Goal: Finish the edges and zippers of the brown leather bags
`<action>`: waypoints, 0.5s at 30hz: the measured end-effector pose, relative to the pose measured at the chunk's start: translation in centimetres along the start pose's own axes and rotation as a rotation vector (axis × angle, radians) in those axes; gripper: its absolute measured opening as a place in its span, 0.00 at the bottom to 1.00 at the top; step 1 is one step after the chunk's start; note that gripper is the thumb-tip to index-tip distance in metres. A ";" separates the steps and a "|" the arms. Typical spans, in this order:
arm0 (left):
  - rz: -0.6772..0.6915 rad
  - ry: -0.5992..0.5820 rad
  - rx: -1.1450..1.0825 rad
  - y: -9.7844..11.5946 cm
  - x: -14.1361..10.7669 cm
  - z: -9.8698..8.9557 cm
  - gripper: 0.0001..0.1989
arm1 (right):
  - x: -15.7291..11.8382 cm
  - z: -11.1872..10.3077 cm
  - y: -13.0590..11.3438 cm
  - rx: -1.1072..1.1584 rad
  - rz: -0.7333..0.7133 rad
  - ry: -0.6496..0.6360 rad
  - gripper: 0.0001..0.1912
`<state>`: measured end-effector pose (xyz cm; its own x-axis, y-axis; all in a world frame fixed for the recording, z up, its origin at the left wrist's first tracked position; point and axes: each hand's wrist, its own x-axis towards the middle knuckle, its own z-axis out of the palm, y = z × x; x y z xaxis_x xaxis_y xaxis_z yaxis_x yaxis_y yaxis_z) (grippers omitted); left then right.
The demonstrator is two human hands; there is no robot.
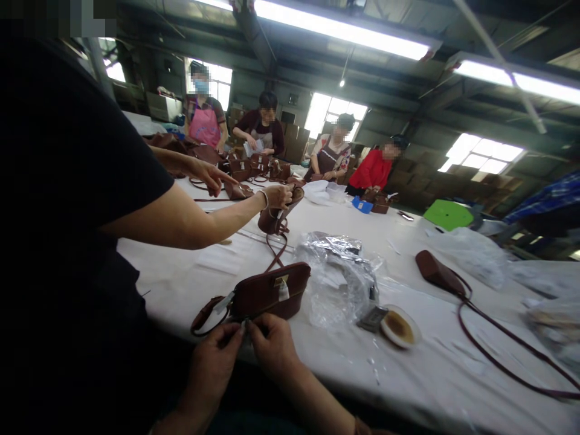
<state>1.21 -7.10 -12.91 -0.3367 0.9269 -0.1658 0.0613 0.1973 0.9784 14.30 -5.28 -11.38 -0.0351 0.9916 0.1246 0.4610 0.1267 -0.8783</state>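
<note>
A dark brown handbag (267, 294) stands at the near edge of the white table, with a metal clasp and a small white wrapped tag on its front. Just below its lower left part, my left hand (217, 350) and my right hand (273, 341) meet fingertip to fingertip. Both are closed in a pinch around a small pale piece, too small to name. The bag's strap (208, 314) loops out at its left side.
A person in black stands close on the left, one hand holding another brown bag (270, 219). Clear plastic wrapping (335, 284), a round dish (399, 327) and a long-strapped bag (437, 272) lie to the right. Several people work across the table (330, 220).
</note>
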 end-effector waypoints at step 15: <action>-0.097 -0.017 -0.084 -0.9 0.5 -0.1 0.12 | 0.6 0.3 0.2 -0.108 0.022 0.011 0.08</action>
<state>0.90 -6.85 -13.90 -0.3211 0.9102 -0.2616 -0.0495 0.2597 0.9644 14.06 -4.67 -11.64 -0.0141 0.9937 0.1111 0.5545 0.1002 -0.8261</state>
